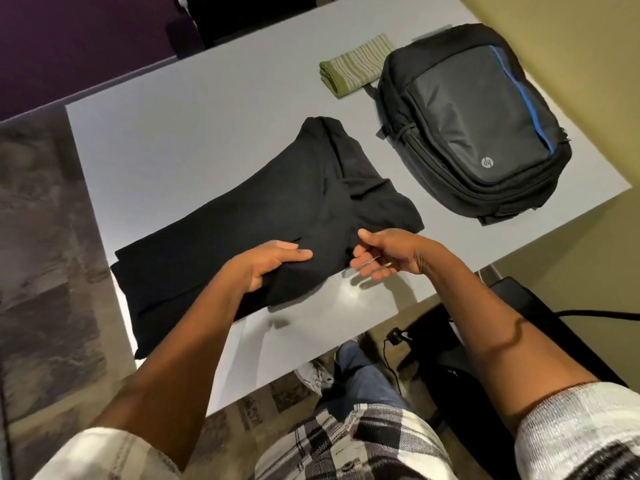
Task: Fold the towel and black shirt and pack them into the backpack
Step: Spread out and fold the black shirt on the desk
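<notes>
Shirt-folding was in hand. The black shirt [263,216] lay partly folded on the bench [180,119]; left hand [270,263] gripped its near edge, right hand [384,252] hung loosely open beside it. The towel [353,65] (already folded) lay touching the shut backpack [471,119]. Next: a further fold, both hands.

Both forearms bare, sleeves pushed up near the elbows, extended forward and converging toward the middle. Left hand [273,263] palm turned inward, thumb laid flat on top of the black shirt [263,216], remaining fingers tucked beneath the fabric edge, gripping it. Left wrist roughly straight. Right hand [388,254] just beside the left, apart from it, wrist bent downward, thumb raised, fingers loosely extended and slightly curved, tips near the same fabric edge; contact with the cloth not determinable. Nothing seen held in the right hand.
</notes>
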The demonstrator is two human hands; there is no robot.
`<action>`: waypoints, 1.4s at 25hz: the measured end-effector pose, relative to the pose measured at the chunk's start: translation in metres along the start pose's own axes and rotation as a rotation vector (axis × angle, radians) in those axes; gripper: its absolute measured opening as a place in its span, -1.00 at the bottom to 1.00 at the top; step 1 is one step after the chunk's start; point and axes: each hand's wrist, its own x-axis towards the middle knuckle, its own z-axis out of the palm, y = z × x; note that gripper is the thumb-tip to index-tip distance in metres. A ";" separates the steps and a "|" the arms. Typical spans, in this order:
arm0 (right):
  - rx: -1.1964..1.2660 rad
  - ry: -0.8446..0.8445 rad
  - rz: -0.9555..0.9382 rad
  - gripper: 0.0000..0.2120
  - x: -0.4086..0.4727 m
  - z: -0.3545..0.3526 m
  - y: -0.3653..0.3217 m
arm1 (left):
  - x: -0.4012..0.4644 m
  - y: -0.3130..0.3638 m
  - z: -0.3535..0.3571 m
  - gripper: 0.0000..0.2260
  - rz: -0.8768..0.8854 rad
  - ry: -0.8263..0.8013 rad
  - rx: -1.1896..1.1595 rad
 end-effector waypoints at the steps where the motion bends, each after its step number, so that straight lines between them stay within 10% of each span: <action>1: -0.011 0.067 0.023 -0.60 0.005 -0.001 -0.002 | -0.004 -0.003 -0.018 -0.53 -0.014 0.026 0.073; 6: -0.036 0.447 -0.127 -0.84 0.038 -0.012 -0.011 | -0.033 -0.028 -0.097 -0.36 -0.044 0.236 0.349; 12: -0.418 0.832 -0.310 -0.80 0.068 -0.035 -0.022 | -0.056 -0.061 -0.140 -0.79 0.096 0.514 0.200; 22: 0.589 0.596 0.010 -0.81 0.097 -0.036 -0.043 | -0.022 -0.127 -0.105 -0.86 0.043 0.742 -0.373; 27: 0.675 0.536 0.045 -0.77 0.102 -0.040 -0.058 | -0.019 -0.111 -0.108 -0.31 0.172 0.898 -0.512; 32: 0.781 0.533 -0.080 -0.95 0.105 -0.027 -0.059 | -0.027 -0.102 -0.118 -0.80 0.266 0.892 -0.571; 35: 0.949 0.476 -0.131 -0.85 0.099 -0.022 -0.053 | -0.039 -0.108 -0.135 -0.72 0.270 0.885 -0.512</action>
